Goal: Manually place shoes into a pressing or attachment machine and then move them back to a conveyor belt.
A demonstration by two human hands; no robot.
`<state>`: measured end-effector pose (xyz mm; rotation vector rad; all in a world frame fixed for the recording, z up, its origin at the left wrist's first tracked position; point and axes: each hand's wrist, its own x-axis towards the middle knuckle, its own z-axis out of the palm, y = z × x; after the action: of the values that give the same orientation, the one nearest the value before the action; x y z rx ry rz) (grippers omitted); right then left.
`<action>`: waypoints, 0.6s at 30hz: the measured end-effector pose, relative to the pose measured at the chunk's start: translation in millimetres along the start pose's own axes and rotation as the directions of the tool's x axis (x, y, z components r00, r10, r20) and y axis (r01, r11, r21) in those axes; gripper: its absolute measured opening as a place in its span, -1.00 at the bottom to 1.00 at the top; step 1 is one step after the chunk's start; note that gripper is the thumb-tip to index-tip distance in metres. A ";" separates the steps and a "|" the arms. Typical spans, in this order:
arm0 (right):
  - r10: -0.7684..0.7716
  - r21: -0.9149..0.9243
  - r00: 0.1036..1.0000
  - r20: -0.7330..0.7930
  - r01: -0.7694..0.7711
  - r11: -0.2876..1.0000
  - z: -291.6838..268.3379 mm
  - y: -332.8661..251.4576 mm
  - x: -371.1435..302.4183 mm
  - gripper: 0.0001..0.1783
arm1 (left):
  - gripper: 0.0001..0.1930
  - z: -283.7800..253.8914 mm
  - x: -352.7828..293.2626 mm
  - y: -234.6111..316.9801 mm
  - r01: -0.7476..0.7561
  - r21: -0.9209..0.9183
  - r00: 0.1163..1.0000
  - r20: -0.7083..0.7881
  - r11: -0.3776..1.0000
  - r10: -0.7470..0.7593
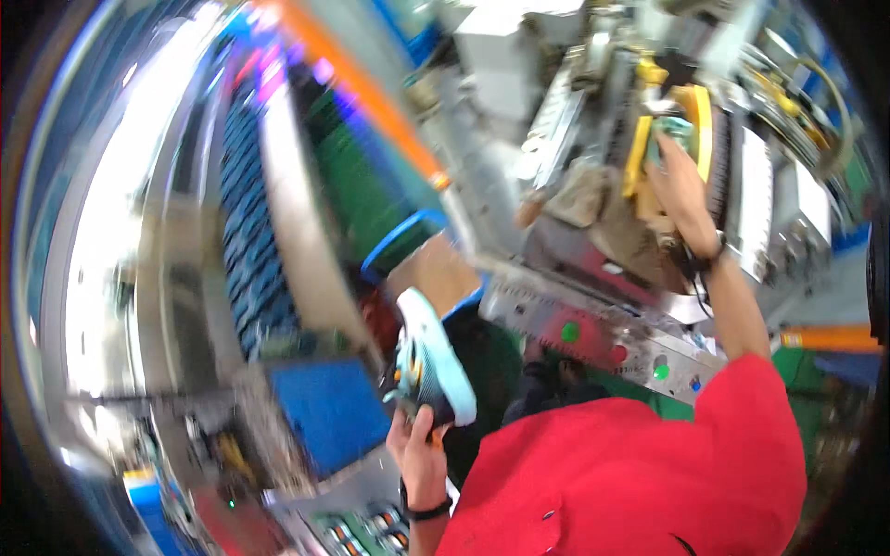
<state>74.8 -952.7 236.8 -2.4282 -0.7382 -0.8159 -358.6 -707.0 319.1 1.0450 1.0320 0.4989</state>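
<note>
My left hand [422, 459], low in the middle of the view, is closed on a sneaker [436, 361] with a dark upper and a pale mint sole. The sneaker is held tilted, its sole facing right. My right hand [679, 185] reaches into a machine at the upper right, between two yellow side pads [705, 134]. Its fingers are at a greenish object [674, 132] seated between the pads. That object is blurred and partly covered by the hand, so I cannot tell whether the fingers grip it.
Green and red buttons line the machine's metal front panel [593, 332]. To the left runs a conveyor with a dark blue ridged belt [248, 213], a blue flat pad [329, 412] at its near end. A cardboard box [434, 278] stands beyond the sneaker. An orange bar [371, 97] slants above.
</note>
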 end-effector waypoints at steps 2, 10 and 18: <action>0.051 0.302 0.975 0.217 -0.116 0.946 -34.4 -87.4 -51.9 -0.88 | -0.65 -15.7 -7.2 -24.6 0.032 0.022 0.997 -0.074 0.999 -0.031; -0.319 0.422 0.755 0.573 0.062 0.904 111.9 -127.2 -228.4 -0.74 | -0.74 -77.4 -50.4 -87.3 0.158 -0.360 0.961 -0.159 0.920 -0.228; -0.371 0.559 0.868 0.331 0.137 0.818 86.8 -209.3 -148.9 -0.75 | -0.75 -204.1 -85.7 -146.7 -0.223 -0.602 0.821 -0.540 0.767 -0.185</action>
<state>-120.5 -796.9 131.6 -2.0289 -1.2966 -0.1111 -594.8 -744.1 203.7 0.2595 1.2390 1.1523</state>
